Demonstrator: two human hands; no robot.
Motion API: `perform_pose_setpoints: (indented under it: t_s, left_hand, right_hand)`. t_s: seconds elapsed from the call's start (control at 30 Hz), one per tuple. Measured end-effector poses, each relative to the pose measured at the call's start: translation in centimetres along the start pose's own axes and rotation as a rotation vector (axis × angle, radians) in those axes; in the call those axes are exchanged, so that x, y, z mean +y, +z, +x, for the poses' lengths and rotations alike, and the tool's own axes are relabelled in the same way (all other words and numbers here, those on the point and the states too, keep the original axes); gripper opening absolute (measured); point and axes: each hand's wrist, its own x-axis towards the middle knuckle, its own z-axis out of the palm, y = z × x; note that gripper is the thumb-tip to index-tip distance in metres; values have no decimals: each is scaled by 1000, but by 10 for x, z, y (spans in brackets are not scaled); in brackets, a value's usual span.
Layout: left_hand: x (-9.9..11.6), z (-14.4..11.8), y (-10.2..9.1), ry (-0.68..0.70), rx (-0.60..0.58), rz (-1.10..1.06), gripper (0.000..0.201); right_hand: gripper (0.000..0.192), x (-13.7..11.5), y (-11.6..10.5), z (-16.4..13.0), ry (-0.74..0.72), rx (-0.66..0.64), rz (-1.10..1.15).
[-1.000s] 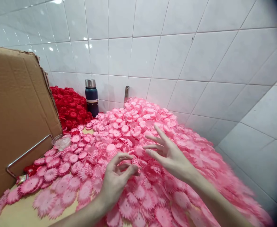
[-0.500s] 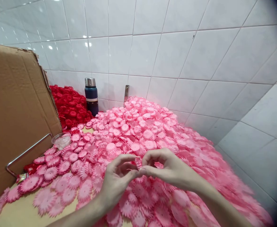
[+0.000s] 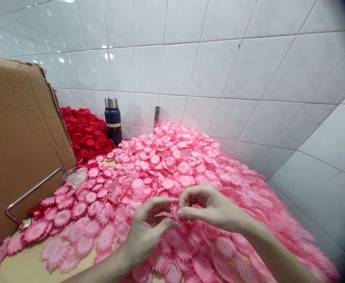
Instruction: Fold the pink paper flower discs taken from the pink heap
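My left hand (image 3: 148, 232) and right hand (image 3: 210, 208) met fingertip to fingertip, both pinched on one pink flower (image 3: 169, 214) — it lay flat between them, over the pile (image 3: 190, 157).

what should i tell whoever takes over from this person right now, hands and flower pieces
Left hand: fingertips pinched on a pink flower piece, held just above the pile.
Right hand: thumb and forefinger pinched on the same piece from the other side.
Pink flower pieces: big heap against the tiled wall, spreading thin onto the tabletop.
Red flower pieces: separate heap at the back, between the cardboard sheet and a blue flask. A clear plastic cup sits by the cardboard.
Done: one piece picked up. Left: the heap looks largely unworked.
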Motion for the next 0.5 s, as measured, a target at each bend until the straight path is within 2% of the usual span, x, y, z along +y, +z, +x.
perform_pose_setpoints:
  t_s: [0.3,0.5]
  left_hand:
    - [-2,-2,-1,-17,-8,25,29]
    - [-2,-1,-2,-43,21,46,30]
  right_hand:
    - [13,-8,-1,-3,-23,-17,-67]
    - [15,-3,-5,-2,-11,14,-91]
